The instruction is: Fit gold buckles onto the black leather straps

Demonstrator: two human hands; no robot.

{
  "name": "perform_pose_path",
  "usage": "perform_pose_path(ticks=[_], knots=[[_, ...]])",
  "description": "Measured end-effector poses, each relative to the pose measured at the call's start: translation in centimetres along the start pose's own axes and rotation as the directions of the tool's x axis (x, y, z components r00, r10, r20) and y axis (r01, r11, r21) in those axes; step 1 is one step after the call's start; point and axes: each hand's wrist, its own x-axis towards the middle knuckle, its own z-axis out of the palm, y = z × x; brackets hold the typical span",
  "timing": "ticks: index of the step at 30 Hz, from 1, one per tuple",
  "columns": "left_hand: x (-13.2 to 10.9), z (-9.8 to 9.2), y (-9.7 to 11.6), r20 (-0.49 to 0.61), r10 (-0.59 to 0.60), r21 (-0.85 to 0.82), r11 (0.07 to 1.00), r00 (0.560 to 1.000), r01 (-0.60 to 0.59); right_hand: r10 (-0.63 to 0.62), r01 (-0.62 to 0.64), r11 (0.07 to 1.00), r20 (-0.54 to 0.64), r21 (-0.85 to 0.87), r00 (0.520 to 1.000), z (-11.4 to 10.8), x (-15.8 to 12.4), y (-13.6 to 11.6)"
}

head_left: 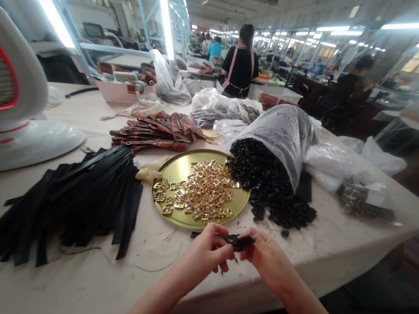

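Holding a small black strap piece (pixel 238 241) above worktop (pixel 339 241) edge, near brass tray (pixel 176 168); left hand (pixel 206 255) and right hand (pixel 269 256) grips pinched on it; judged light, floppy; best held by its ends.

Taking the brass tray (pixel 179 171) as landmark: bare table (pixel 103 278) lies open on its near side, except where the left hand (pixel 207 252) and right hand (pixel 267 259) meet over a small black piece (pixel 238 241) at the edge. To its left a heap of black straps (pixel 79 200) blocks the way, with a white fan (pixel 0 92) beyond. To its right spilled black buttons (pixel 275 194) and their plastic bag (pixel 280 136) crowd close, and behind it reddish straps (pixel 157 133) and more bags (pixel 221 108) fill the surface.
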Motion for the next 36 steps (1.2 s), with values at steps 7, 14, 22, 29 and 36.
perform_pose_path(ticks=[7, 14, 22, 29, 36], knots=[[-0.2, 0.3, -0.9, -0.083, 0.057, 0.112, 0.993, 0.995, -0.048, 0.121, -0.110, 0.990, 0.134, -0.089, 0.984, -0.1, 0.0, 0.7], [-1.3, 0.3, -1.3, -0.049, 0.124, 0.356, 0.929, 0.991, -0.098, 0.220, -0.196, 0.972, 0.203, -0.130, 0.954, -1.2, -1.0, 1.2], [-3.3, 1.2, -0.6, 0.060, 0.103, 0.242, 0.963, 0.993, -0.114, 0.021, 0.016, 0.959, 0.129, -0.282, 0.991, -1.3, -3.2, -0.3], [-5.0, 1.4, 0.5, 0.119, -0.006, 0.076, 0.997, 0.993, -0.003, -0.208, 0.112, 0.777, -0.084, -0.619, 0.975, -0.9, -3.9, -0.3], [-3.9, 2.2, -0.6, 0.065, 0.012, 0.170, 0.985, 0.998, -0.023, -0.118, 0.131, 0.765, 0.063, -0.631, 0.991, -1.2, -3.8, -0.1]])
